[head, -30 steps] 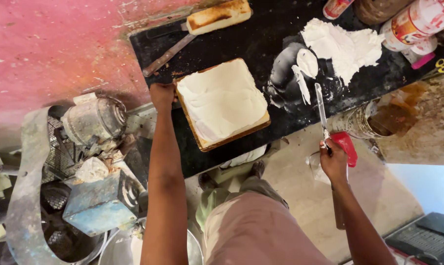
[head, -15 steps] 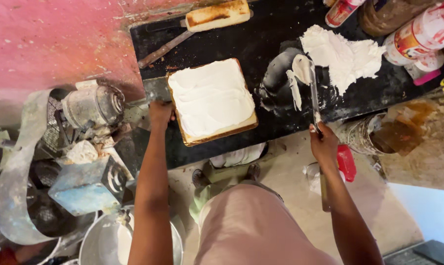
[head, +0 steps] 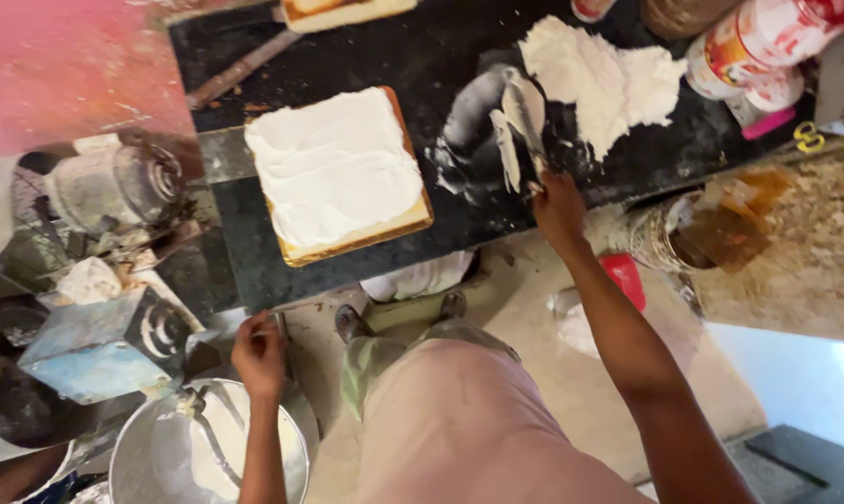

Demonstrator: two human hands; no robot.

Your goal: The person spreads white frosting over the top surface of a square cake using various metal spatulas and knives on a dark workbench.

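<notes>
A square cake (head: 338,173) topped with smooth white cream lies on the black counter (head: 441,47). My right hand (head: 557,207) grips the handle of a cream-smeared palette knife (head: 523,117), whose blade rests on the counter beside a heap of white cream (head: 609,70). My left hand (head: 259,355) hangs below the counter's front edge, fingers curled, just over the rim of a metal mixing bowl (head: 151,457) with a whisk and cream in it. Whether it holds anything is unclear.
A long knife (head: 240,67) and another cake slab (head: 343,11) lie at the counter's back. Tins and jars (head: 767,42) crowd the back right. Metal machinery (head: 105,196) stands at left. A bucket (head: 665,233) and a red object (head: 627,275) sit on the floor.
My left hand let go of the cake's edge and dropped down to the mixing bowl. My right hand rose from below the counter edge and brought the palette knife onto the counter by the cream.
</notes>
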